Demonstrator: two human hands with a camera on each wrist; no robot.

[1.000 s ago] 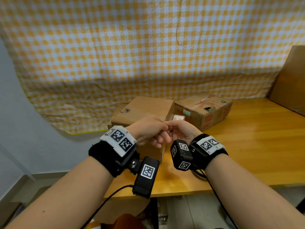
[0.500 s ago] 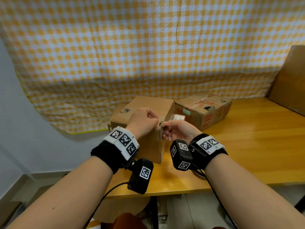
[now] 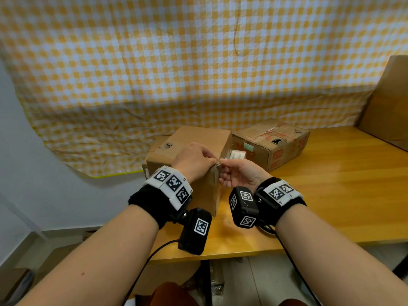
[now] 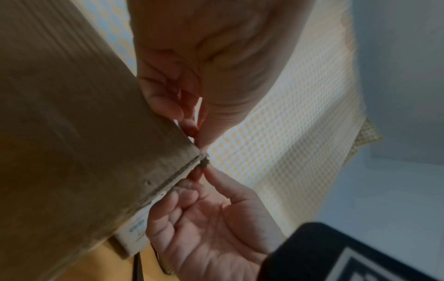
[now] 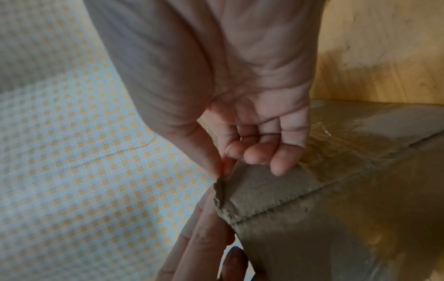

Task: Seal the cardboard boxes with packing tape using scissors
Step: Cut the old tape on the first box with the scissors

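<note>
A tall brown cardboard box (image 3: 198, 138) stands near the table's left end, with clear tape (image 5: 336, 152) across its top seam. A small torn scrap (image 4: 204, 161) sticks out at its near top right corner. My left hand (image 3: 213, 160) lies curled over the box's top edge, thumb and forefinger holding that corner. My right hand (image 3: 223, 160) comes in from the right, palm up. Its thumb and forefinger (image 5: 222, 171) pinch the scrap while the other fingers curl loosely. No scissors show in any view.
A second, flatter box (image 3: 271, 144) with red print sits behind on the right. A small white pack with green print (image 3: 237, 154) lies between the boxes. A large cardboard sheet (image 3: 388, 107) leans at the far right. Bare wooden table (image 3: 331, 195) stretches rightward.
Both hands have risen from in front of the box's side to its top right corner. The left hand now lies over the top edge, and the right pinches the scrap.
</note>
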